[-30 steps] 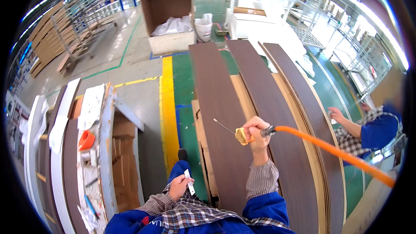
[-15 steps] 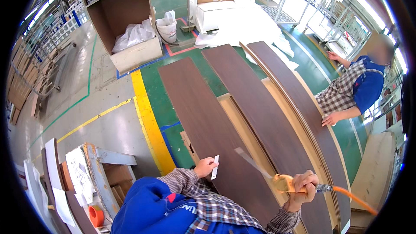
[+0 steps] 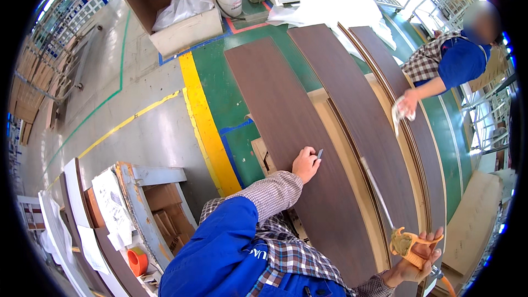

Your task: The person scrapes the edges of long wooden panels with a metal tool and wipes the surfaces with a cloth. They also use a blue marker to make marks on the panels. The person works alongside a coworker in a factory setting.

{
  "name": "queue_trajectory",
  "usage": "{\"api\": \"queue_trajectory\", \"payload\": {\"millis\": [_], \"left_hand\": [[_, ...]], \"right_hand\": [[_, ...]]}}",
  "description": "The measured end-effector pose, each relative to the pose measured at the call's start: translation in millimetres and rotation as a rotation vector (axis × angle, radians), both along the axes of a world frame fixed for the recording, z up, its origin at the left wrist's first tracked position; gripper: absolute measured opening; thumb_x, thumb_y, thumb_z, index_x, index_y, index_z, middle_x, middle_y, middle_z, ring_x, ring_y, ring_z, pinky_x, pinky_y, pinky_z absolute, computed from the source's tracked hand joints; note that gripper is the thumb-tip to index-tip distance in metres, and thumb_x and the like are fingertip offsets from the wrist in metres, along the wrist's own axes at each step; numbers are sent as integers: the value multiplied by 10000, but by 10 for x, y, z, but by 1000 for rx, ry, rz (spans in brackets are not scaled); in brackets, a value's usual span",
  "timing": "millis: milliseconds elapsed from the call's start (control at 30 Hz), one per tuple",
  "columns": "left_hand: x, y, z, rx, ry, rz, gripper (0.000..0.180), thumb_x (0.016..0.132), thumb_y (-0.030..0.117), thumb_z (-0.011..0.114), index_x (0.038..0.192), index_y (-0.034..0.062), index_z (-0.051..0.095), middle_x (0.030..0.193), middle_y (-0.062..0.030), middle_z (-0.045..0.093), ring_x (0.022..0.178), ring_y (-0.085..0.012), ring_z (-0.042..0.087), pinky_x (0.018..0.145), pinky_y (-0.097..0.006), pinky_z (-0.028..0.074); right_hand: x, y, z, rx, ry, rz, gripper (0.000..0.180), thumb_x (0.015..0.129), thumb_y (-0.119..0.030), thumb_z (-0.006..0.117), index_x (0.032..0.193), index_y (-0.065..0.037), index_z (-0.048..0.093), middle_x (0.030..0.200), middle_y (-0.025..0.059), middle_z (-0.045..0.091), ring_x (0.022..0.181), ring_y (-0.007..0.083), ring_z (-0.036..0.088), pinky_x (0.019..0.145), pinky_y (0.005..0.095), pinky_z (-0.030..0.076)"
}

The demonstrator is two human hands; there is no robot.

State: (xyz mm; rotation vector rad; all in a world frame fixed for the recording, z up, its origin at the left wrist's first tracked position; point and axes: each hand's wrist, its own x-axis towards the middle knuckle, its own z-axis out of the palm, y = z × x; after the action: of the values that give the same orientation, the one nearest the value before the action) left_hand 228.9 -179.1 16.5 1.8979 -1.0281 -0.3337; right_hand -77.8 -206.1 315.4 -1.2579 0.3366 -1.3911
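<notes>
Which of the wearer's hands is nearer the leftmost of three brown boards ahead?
Left. The left hand is over the leftmost board; the right hand is beyond its right edge.

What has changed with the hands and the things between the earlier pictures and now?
The left hand moved forward and right, from beside the left brown panel to over it, keeping its small flat piece. The right hand went back and right, keeping the air gun. The co-worker's hand reached left over the right panel, with a white cloth. The panels stayed side by side.
</notes>
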Motion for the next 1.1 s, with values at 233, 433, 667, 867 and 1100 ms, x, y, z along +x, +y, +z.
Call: {"api": "queue_trajectory", "payload": {"millis": [233, 433, 667, 867, 1100], "left_hand": [[377, 626, -41, -139, -282, -661, 666, 847, 399, 579, 1310, -41, 389, 1428, -232, 277, 1327, -358, 274, 1080, -464, 237], [1400, 626, -223, -97, -544, -1200, 804, 779, 475, 622, 1356, -7, 337, 1471, -228, 207, 1369, -349, 207, 1112, -464, 171], [2519, 27, -262, -79, -707, -1588, 846, 790, 492, 593, 1369, -46, 291, 1484, -222, 174, 1388, -312, 170, 1119, -494, 139], [3425, -303, -77, -34, -714, -1485, 815, 792, 500, 610, 1361, -4, 314, 1475, -196, 207, 1377, -310, 193, 1107, -473, 165], [4896, -130, 439, 368, -1040, -1024, 1074, 610, 726, 617, 1270, -87, 378, 1406, -253, 270, 1325, -377, 243, 1103, -462, 168]], "right_hand": [[25, 293, -18, 163, 76, -142, 372, 744, -201, 594, 1105, -140, 655, 1492, 257, 82, 1363, 334, 252, 1107, 491, 210], [543, 378, -36, 131, 96, 63, 208, 779, -199, 625, 958, -95, 651, 1461, 228, 229, 1265, 257, 425, 1068, 481, 322], [1746, 411, -290, 54, 81, 401, 192, 895, -206, 558, 983, -39, 597, 1309, 221, 446, 1114, 321, 535, 977, 532, 413], [2076, 680, -389, 287, 19, 192, 408, 822, -344, 584, 1026, 6, 632, 1271, 300, 442, 1134, 426, 474, 957, 608, 364], [1911, 935, -523, 274, 37, 0, 361, 773, -286, 511, 948, 10, 622, 844, 166, 536, 775, 283, 509, 801, 491, 462]]}}
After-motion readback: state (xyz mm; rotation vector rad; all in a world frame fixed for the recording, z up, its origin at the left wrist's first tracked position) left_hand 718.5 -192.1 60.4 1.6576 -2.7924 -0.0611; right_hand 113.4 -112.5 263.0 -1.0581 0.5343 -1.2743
